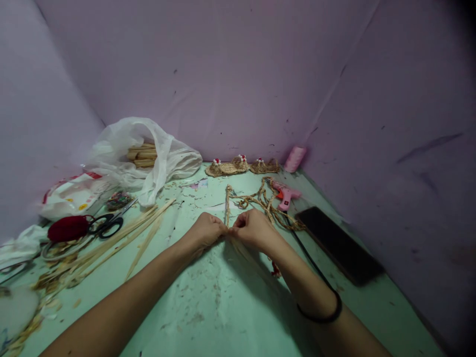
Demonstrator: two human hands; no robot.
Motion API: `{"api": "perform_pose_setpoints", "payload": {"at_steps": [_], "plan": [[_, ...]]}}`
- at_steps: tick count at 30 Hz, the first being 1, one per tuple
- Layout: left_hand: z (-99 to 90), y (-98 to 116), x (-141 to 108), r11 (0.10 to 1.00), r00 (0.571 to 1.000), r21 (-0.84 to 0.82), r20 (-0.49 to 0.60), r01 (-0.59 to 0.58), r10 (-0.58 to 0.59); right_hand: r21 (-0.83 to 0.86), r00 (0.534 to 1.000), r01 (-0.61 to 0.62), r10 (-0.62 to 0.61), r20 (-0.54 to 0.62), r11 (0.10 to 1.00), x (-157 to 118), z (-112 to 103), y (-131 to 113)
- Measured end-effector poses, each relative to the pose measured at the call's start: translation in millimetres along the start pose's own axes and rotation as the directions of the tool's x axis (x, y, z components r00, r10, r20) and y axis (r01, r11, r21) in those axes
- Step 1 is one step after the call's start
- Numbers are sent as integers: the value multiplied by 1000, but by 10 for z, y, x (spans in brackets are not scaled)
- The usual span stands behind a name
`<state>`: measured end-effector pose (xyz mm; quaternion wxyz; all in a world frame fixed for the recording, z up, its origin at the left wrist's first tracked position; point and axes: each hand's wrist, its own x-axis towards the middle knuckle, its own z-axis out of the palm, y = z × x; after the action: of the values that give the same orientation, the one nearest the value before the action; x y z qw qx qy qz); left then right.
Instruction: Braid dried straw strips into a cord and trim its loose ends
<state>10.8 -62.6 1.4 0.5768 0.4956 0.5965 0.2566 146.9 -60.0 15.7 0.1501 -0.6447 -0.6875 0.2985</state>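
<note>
At the centre of the pale green tabletop [201, 297], a thin fibre braid [228, 210] points away from you, its near end between your hands. Your left hand [206, 230] curls inward, thumb and forefinger seeming to pinch that end, the other fingers folded and partly hidden. Your right hand [255, 230] pinches just beside it, thumb against forefinger; loose pale strands [241, 251] trail from there towards you. For an even result, it seems wise to keep both pinches close together, the tension steady and the strands flat.

Counted to your right: one pink glue gun [286, 194], one black phone-like slab [340, 246], one pink thread spool [295, 158] and one tangle of braided cord [273, 210]. To your left: one dark red yarn bundle [68, 228], one pair of black-handled scissors [107, 225] and one white plastic bag [165, 153] holding tan stalks [143, 154], too bunched to count. Fibre strips [145, 245] number at least three, overlapping. At the back, woven straw ornaments [234, 169] carry three red-and-white trims.
</note>
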Motion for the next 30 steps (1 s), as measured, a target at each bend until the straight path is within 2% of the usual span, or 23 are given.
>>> {"api": "perform_pose_setpoints", "payload": {"at_steps": [3, 6, 8, 10, 12, 14, 15, 17, 18, 20, 22, 23, 25, 30], "plan": [[20, 37, -13, 992, 997, -107, -38, 63, -67, -183, 995, 78, -87, -42, 980, -156, -37, -178], [2, 79, -35, 955, 991, -269, -18, 123, -132, -320, 987, 120, -147, -63, 940, -293, 27, -357], [-26, 92, -54, 942, 993, -318, 3, 110, -115, -373, 982, 145, -178, -56, 916, -347, 91, -427], [-56, 92, -69, 952, 996, -296, -10, 81, -88, -377, 978, 178, -206, -35, 909, -360, 118, -437], [-86, 84, -74, 970, 998, -236, -8, 58, -62, -311, 973, 221, -229, 13, 924, -329, 76, -389], [-114, 77, -67, 983, 999, -178, 12, 34, -33, -191, 977, 213, -211, 29, 958, -256, -21, -294], [-128, 74, -62, 987, 999, -160, 28, 26, -22, -122, 984, 177, -178, 3, 977, -208, -72, -237], [-148, 71, -53, 991, 999, -135, 48, 21, -15, 55, 986, 73, -64, -156, 996, -105, -135, -128], [-154, 71, -51, 992, 998, -125, 52, 29, -22, 190, 985, 68, -36, -170, 979, -58, -134, -85], [-157, 67, -54, 991, 998, -125, 56, 46, -39, 446, 999, -37, 35, 12, 894, 14, -62, -37], [-151, 57, -55, 988, 997, -143, 64, 56, -47, 594, 982, -126, 16, 187, 795, 51, 61, -37], [-148, 50, -54, 986, 997, -154, 68, 57, -47, 645, 972, -185, 39, 233, 741, 57, 120, -48], [-148, 37, -46, 984, 996, -170, 74, 52, -40, 661, 963, -225, 61, 262, 716, 44, 200, -76], [-163, 8, -22, 987, 997, -155, 76, 34, -22, 570, 961, -245, 120, 248, 784, -109, 207, -52]]}}
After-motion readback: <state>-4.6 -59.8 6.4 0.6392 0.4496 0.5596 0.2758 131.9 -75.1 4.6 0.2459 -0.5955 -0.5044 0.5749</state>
